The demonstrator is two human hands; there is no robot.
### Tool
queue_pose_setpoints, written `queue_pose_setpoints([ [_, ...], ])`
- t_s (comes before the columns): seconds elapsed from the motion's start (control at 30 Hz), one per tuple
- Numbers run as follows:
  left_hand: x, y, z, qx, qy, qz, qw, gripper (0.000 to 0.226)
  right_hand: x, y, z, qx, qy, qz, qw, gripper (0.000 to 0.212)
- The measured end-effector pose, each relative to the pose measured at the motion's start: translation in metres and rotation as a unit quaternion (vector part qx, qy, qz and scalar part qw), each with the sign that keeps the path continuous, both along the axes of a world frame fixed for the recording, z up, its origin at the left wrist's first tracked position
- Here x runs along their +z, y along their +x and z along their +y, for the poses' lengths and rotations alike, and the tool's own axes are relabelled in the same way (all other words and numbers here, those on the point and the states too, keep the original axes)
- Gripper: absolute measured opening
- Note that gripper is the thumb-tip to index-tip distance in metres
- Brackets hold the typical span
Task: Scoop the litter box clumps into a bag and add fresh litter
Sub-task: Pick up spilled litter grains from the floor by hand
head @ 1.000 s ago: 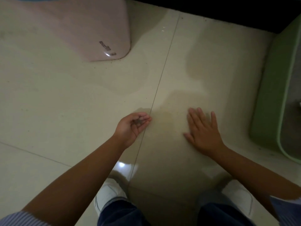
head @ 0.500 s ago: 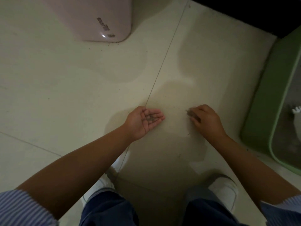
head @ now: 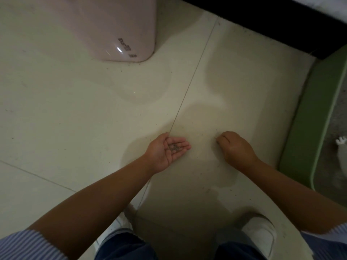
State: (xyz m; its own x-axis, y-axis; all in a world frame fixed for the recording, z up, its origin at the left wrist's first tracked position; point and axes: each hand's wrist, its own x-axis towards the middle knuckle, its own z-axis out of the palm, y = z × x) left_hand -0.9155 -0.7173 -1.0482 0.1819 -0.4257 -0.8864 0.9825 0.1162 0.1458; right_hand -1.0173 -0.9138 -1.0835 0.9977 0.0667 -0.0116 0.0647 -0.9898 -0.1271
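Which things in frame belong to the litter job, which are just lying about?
Job:
- green litter box
- litter grains in the cupped left hand
- right hand, fingers curled down on the floor tiles
- stray grains on the floor

Lying about:
- pink container
- white shoes

Dim, perhaps slightly soft, wide-angle warp

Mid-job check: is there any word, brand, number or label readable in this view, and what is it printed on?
Dark printed mark near the lower corner of the pink rounded plastic container: too blurred and skewed to read.
Small dark mark just below it, by the container's edge: too small to read.
Green plastic litter box, pale tiled floor, blue striped sleeves: no text visible.
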Motion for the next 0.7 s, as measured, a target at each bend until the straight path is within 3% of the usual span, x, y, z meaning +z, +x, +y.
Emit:
queue_pose_setpoints([
  [0.1, 0.002, -0.001, 0.000, 0.005, 0.004, 0.002, 1.000, 0.061, -0.004, -0.001, 0.006, -0.029, -0.012, 0.027, 0.999, 0.031],
  [0.27, 0.002, -0.001, -0.001, 0.020, 0.008, 0.011, 1.000, 0.058, 0.004, 0.007, 0.012, -0.050, -0.013, 0.043, 0.998, 0.037],
  [0.3, 0.003, -0.002, -0.002, 0.026, 0.009, 0.013, 1.000, 0.058, 0.007, 0.008, 0.016, -0.073, 0.028, 0.038, 0.996, 0.034],
  [0.37, 0.004, -0.002, -0.004, 0.035, 0.010, 0.017, 0.999, 0.058, 0.017, 0.012, 0.028, -0.108, 0.151, 0.011, 0.983, 0.010],
  [0.5, 0.008, -0.006, -0.010, 0.034, 0.016, 0.023, 0.999, 0.055, 0.039, 0.017, 0.055, -0.098, 0.303, 0.009, 0.948, 0.034],
  [0.6, 0.008, -0.010, -0.010, 0.030, 0.015, 0.031, 0.999, 0.051, 0.037, 0.008, 0.039, -0.151, 0.257, -0.019, 0.954, 0.037],
  [0.7, 0.007, -0.009, -0.008, 0.032, 0.025, 0.028, 0.999, 0.050, 0.029, 0.002, 0.016, -0.201, 0.173, -0.034, 0.964, 0.023],
])
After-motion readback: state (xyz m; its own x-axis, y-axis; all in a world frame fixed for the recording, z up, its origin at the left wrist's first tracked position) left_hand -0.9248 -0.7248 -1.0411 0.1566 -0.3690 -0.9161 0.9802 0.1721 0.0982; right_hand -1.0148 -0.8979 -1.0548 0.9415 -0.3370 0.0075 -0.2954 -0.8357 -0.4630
